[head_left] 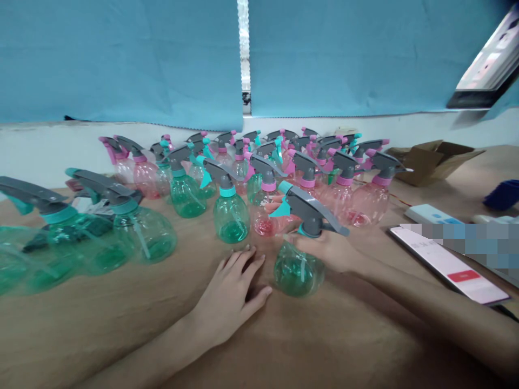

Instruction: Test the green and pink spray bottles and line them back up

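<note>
My right hand (324, 248) is closed around the neck of a green spray bottle (298, 273), just under its grey and turquoise trigger head. The bottle stands slightly tilted, and part of its neck is hidden by the hand. To its left, my left hand (233, 294) lies on the wooden table (174, 335) with its fingers stretched out, holding nothing. Just beyond the hands are a green spray bottle (231, 219) and a pink spray bottle (265, 216), the latter partly covered by my right fingers.
Several pink and green spray bottles crowd the back of the table. More green bottles (144, 235) stand at the left. At the right lie a phone (446, 262), a white box (432, 213) and an open cardboard box (430, 162). Blue curtains (365, 54) hang behind.
</note>
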Demonstrator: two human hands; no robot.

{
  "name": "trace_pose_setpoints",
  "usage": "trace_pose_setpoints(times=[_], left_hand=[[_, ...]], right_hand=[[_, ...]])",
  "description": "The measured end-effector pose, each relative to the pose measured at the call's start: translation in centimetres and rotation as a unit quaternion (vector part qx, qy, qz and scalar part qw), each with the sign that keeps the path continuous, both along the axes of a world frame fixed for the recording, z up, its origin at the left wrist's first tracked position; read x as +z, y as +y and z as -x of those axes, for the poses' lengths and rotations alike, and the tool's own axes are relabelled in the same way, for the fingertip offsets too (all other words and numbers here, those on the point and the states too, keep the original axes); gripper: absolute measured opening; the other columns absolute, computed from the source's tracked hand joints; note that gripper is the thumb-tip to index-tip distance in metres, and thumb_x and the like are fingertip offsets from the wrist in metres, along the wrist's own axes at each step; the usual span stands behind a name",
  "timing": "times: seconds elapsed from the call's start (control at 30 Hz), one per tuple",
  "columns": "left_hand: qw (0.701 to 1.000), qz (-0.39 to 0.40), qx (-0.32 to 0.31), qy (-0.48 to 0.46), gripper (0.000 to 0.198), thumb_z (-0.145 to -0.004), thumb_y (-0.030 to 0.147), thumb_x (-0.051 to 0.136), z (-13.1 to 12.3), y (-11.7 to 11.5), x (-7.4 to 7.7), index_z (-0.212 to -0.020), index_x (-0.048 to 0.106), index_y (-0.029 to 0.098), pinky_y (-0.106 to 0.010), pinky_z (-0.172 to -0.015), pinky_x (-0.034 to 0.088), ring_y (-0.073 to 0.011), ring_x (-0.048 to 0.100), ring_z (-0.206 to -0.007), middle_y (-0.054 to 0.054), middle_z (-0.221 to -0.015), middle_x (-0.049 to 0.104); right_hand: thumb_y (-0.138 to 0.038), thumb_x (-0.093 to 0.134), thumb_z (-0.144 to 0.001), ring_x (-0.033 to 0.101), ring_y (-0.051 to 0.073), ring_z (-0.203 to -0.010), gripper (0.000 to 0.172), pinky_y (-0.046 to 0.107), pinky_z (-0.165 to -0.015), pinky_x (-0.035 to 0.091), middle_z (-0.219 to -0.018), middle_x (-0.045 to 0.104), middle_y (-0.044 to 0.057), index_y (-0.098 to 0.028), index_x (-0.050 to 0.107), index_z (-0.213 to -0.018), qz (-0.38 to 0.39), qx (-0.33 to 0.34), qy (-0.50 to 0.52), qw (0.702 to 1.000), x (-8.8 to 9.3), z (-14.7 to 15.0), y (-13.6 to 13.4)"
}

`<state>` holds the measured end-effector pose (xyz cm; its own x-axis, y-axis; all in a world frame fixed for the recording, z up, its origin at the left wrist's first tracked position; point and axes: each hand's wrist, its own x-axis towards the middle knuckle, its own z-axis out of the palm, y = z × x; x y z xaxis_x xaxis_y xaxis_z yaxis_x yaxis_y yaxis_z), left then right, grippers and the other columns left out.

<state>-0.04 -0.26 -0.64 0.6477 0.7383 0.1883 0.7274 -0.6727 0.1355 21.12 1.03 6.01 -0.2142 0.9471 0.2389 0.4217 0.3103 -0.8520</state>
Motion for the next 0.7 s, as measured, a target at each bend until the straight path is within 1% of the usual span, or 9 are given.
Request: trace_pose_setpoints(times=[0.23, 0.33, 0.5, 0.6, 0.7], left_hand=[[1.000, 0.002, -0.002, -0.007, 0.048, -0.092, 0.042, 0.048, 0.10, -0.11, 0.04, -0.131, 0.046, 0.016, -0.049, -0.098, 0.035, -0.0306, 0.039, -0.124, -0.013, -0.136, 0.046], [1.000, 0.001, -0.005, -0.010, 0.048, -0.092, 0.042, 0.049, 0.15, -0.11, 0.00, -0.131, 0.046, 0.016, -0.048, -0.098, 0.035, -0.0304, 0.039, -0.124, -0.013, -0.135, 0.046], [1.000, -0.001, -0.004, -0.009, 0.048, -0.091, 0.042, 0.049, 0.05, -0.07, 0.15, -0.131, 0.046, 0.015, -0.049, -0.098, 0.035, -0.0308, 0.040, -0.124, -0.014, -0.135, 0.047], [1.000, 0.003, -0.004, -0.008, 0.048, -0.091, 0.041, 0.049, 0.00, -0.06, 0.20, -0.131, 0.046, 0.015, -0.048, -0.099, 0.035, -0.0308, 0.040, -0.124, -0.014, -0.135, 0.046], [1.000, 0.004, -0.002, -0.007, 0.049, -0.091, 0.042, 0.049, 0.03, -0.07, 0.16, -0.132, 0.045, 0.015, -0.048, -0.099, 0.035, -0.0305, 0.040, -0.124, -0.014, -0.136, 0.046]], right_hand=[[-0.029, 0.051, -0.065, 0.054, 0.017, -0.066, 0.010, 0.032, -0.062, 0.046, -0.067, 0.058, 0.000, -0.022, 0.044, -0.064, 0.010, -0.010, -0.010, 1.000, 0.03, -0.07, -0.03], [-0.028, 0.051, -0.065, 0.055, 0.018, -0.070, 0.011, 0.033, -0.065, 0.046, -0.071, 0.059, 0.001, -0.023, 0.041, -0.064, 0.010, -0.010, -0.007, 1.000, 0.07, -0.08, -0.06], [-0.030, 0.051, -0.065, 0.055, 0.019, -0.069, 0.010, 0.035, -0.066, 0.047, -0.068, 0.057, 0.001, -0.023, 0.045, -0.066, 0.015, -0.020, -0.024, 0.999, 0.10, -0.02, -0.07], [-0.030, 0.051, -0.063, 0.055, 0.019, -0.068, 0.011, 0.034, -0.065, 0.047, -0.066, 0.055, 0.000, -0.023, 0.044, -0.067, 0.013, -0.022, -0.009, 1.000, 0.21, 0.02, -0.10], [-0.031, 0.051, -0.064, 0.055, 0.019, -0.066, 0.011, 0.034, -0.065, 0.047, -0.064, 0.054, -0.001, -0.023, 0.043, -0.067, 0.002, -0.012, 0.001, 1.000, 0.26, 0.01, -0.13]])
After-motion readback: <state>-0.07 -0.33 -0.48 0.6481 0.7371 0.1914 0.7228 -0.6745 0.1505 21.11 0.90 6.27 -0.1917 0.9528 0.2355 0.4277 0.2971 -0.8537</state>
